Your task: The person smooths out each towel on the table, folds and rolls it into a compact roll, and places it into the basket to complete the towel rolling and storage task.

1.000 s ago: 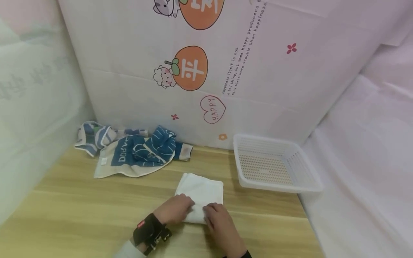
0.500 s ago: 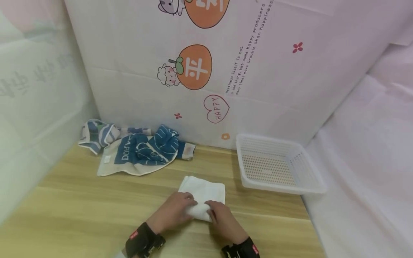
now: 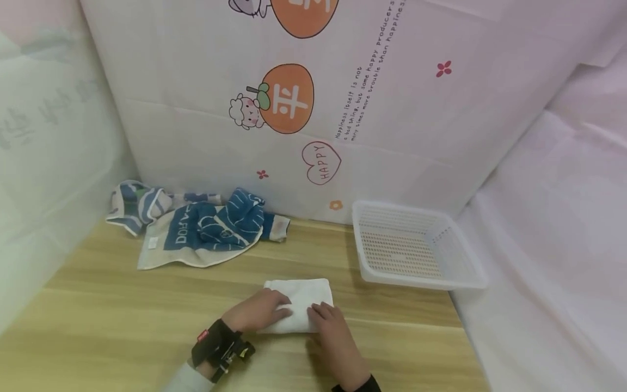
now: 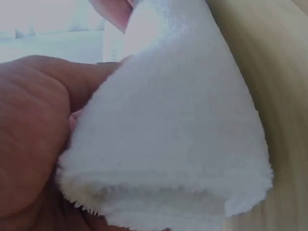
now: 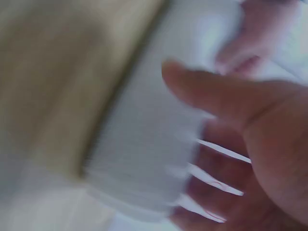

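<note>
A white terry towel (image 3: 305,289), folded into a compact rectangle, lies on the wooden tabletop. On its left part rests my left hand (image 3: 258,309), thumb and index finger apart on the cloth. My right hand (image 3: 337,333) touches its right side, fingers reaching over the top. The left wrist view shows the towel's layered fold (image 4: 163,120) close up, hiding the left fingertips. In the blurred right wrist view, the right thumb (image 5: 207,91) overlaps the towel (image 5: 144,130), and the other fingers are extended with gaps between them.
Crumpled blue and cream towels (image 3: 215,228) lie at the back left, beside a striped blue, white and green cloth (image 3: 137,206). A white plastic basket (image 3: 411,280) stands at the back right. Printed white sheeting (image 3: 372,174) walls the table's back and sides.
The near part of the white towel has been turned over toward the back, leaving a shorter, wider rectangle. Both hands have shifted slightly left in the head view and now rest on top.
</note>
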Demonstrator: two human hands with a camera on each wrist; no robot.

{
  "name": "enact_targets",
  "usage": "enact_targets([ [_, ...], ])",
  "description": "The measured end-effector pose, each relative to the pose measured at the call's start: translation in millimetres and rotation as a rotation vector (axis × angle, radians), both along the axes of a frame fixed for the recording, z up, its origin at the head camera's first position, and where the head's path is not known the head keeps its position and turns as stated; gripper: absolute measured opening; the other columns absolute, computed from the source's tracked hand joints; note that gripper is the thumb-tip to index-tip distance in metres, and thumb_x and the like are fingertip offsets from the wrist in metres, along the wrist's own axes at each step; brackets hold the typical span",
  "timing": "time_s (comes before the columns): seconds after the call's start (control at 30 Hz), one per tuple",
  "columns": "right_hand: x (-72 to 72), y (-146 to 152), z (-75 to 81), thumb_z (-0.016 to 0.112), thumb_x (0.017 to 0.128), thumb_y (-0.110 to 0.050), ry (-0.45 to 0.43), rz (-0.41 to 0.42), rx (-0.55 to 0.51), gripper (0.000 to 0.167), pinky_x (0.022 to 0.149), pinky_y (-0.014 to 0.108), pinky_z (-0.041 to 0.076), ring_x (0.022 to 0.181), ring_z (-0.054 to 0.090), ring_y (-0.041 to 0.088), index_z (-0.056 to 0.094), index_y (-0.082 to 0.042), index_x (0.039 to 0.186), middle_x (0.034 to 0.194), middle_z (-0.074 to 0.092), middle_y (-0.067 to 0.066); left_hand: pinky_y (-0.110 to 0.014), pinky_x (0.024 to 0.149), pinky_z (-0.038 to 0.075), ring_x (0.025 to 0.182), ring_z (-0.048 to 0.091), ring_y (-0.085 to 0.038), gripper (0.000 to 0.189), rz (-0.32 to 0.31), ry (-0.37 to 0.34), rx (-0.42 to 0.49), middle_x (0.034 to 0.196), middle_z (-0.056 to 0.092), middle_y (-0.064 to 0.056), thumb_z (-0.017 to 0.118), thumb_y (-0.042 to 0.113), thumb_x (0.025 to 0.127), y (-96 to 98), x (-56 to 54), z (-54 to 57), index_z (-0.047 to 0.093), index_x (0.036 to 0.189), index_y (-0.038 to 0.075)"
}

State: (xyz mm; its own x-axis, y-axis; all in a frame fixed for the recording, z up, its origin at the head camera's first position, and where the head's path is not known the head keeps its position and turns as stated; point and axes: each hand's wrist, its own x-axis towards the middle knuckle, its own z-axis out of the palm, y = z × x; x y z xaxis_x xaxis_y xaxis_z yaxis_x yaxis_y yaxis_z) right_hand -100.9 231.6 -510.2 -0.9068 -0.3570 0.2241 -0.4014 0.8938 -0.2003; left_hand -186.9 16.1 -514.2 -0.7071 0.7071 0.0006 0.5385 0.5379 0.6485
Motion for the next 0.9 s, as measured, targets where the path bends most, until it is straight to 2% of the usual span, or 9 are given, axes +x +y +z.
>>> enact_targets([
  [0.1, -10.7, 1, -8.7, 0.083, 0.078, -0.002, 0.043, 0.021, -0.024, 0.042, 0.1, 0.047, 0.051, 0.112, 0.064, 0.031, 0.069, 0.0, 0.117, 0.115, 0.071, 0.012, -0.047, 0.098, 0.052, 0.111, 0.064, -0.029, 0.03, 0.024, 0.109, 0.009, 0.114, 0.07, -0.011, 0.066, 0.028, 0.099, -2.2, 3.8, 0.2, 0.072, 0.117, 0.004],
  [0.2, -23.4, 6, -12.9, 0.078, 0.085, -0.004, 0.046, 0.062, -0.083, 0.033, 0.097, 0.043, 0.052, 0.107, 0.065, 0.026, 0.069, -0.001, 0.117, 0.111, 0.072, 0.008, -0.044, 0.095, 0.053, 0.107, 0.062, -0.026, 0.032, 0.054, 0.302, 0.025, 0.113, 0.067, -0.009, 0.073, 0.025, 0.093, -4.0, 9.9, -1.1, 0.072, 0.118, 0.006],
  [0.27, -30.1, 9, -12.7, 0.072, 0.091, -0.007, 0.011, 0.09, -0.119, 0.028, 0.093, 0.042, 0.052, 0.103, 0.065, 0.024, 0.069, -0.001, 0.119, 0.11, 0.073, 0.008, -0.046, 0.099, 0.05, 0.111, 0.06, -0.027, 0.038, 0.069, 0.42, 0.021, 0.116, 0.066, -0.01, 0.079, 0.023, 0.087, -5.0, 13.8, -3.8, 0.071, 0.12, 0.007],
  [0.4, -38.2, 10, -12.2, 0.056, 0.104, -0.016, -0.106, 0.108, -0.146, 0.024, 0.089, 0.04, 0.054, 0.097, 0.066, 0.022, 0.068, -0.003, 0.12, 0.109, 0.074, 0.007, -0.052, 0.108, 0.044, 0.117, 0.059, -0.03, 0.048, 0.069, 0.504, -0.019, 0.123, 0.066, -0.012, 0.081, 0.02, 0.081, -5.6, 20.4, -10.3, 0.068, 0.126, 0.008],
  [0.6, -38.5, 5, -12.0, 0.047, 0.109, -0.02, -0.243, 0.077, -0.203, 0.027, 0.085, 0.037, 0.057, 0.098, 0.069, 0.018, 0.07, -0.006, 0.113, 0.106, 0.074, 0.005, -0.046, 0.097, 0.05, 0.102, 0.065, -0.024, 0.036, 0.039, 0.429, -0.033, 0.109, 0.072, -0.006, 0.076, 0.023, 0.089, -8.4, 20.7, -11.0, 0.07, 0.121, 0.008],
  [0.67, -33.8, 2, -10.4, 0.051, 0.107, -0.017, -0.193, 0.051, -0.197, 0.022, 0.086, 0.038, 0.056, 0.1, 0.067, 0.018, 0.07, -0.008, 0.113, 0.108, 0.072, 0.004, -0.044, 0.091, 0.052, 0.096, 0.066, -0.023, 0.032, 0.013, 0.384, -0.03, 0.103, 0.073, -0.004, 0.073, 0.025, 0.092, -9.6, 16.6, -8.7, 0.071, 0.118, 0.008],
  [0.77, -21.5, -3, -6.0, 0.065, 0.099, -0.013, -0.05, 0.036, -0.121, 0.018, 0.09, 0.042, 0.055, 0.104, 0.064, 0.023, 0.071, -0.007, 0.115, 0.111, 0.07, 0.006, -0.045, 0.091, 0.054, 0.099, 0.067, -0.025, 0.031, 0.011, 0.241, -0.026, 0.107, 0.074, -0.007, 0.067, 0.028, 0.097, -10.8, 8.7, -6.2, 0.07, 0.12, 0.007],
  [0.83, -14.7, -7, -4.0, 0.075, 0.092, -0.013, 0.025, 0.039, -0.055, 0.03, 0.096, 0.047, 0.053, 0.109, 0.063, 0.028, 0.07, -0.005, 0.12, 0.117, 0.068, 0.01, -0.046, 0.091, 0.054, 0.102, 0.068, -0.027, 0.033, 0.032, 0.159, -0.013, 0.111, 0.074, -0.009, 0.065, 0.029, 0.098, -10.9, 2.9, -5.9, 0.07, 0.121, 0.006],
  [0.9, -13.3, -11, -3.1, 0.081, 0.086, -0.013, 0.039, 0.062, -0.02, 0.042, 0.1, 0.052, 0.051, 0.114, 0.063, 0.031, 0.068, -0.003, 0.124, 0.122, 0.068, 0.013, -0.048, 0.094, 0.054, 0.107, 0.066, -0.029, 0.035, 0.073, 0.116, 0.011, 0.116, 0.071, -0.011, 0.064, 0.03, 0.099, -10.6, -1.7, -5.4, 0.068, 0.124, 0.006],
])
